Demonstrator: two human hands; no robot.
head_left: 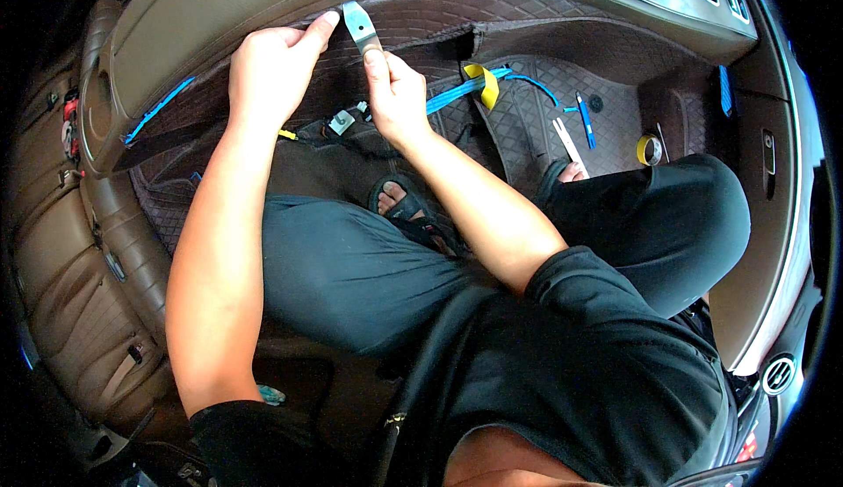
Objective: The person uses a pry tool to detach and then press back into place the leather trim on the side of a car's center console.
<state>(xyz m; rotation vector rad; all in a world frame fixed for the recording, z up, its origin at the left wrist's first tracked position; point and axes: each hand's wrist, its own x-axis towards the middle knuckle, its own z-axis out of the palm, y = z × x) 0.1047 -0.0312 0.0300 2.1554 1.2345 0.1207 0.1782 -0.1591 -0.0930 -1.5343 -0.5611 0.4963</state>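
A: Head view, first entry: what is the right grip (pixel 397 92) carrying?

B: One flat metal tool (pixel 361 28), pale, with one dark hole. The grip is closing narrow around its lower part, thumb lying along it; the broad end is pointing up at the lower edge of the brown trim panel (pixel 263 0). Whether it is touching that edge, I cannot tell

A: And the left grip (pixel 274 70)?

B: Fingers mostly curling in, one tip reaching up to the same edge, just beside the tool. Whether it is pinching anything, I cannot tell

A: Remaining stock?

B: Blue cables (pixel 458 94), with a yellow strip (pixel 489 89) looping over them. One white connector (pixel 341 122), sitting among dark wiring below the hands. On the quilted floor mat (pixel 536 70): one blue pen-shaped tool (pixel 586 122), one white strip (pixel 568 142), one yellow tape roll (pixel 649 151)

A: Hazards, in your judgement?

B: Three. The broad end could be slipping along the edge and striking the left fingertip, since the two are sitting so close. Pressing at a steep angle could be scuffing the trim panel. A loosening thumb could be sending the tool down onto the connector or the sandalled foot (pixel 392 197)
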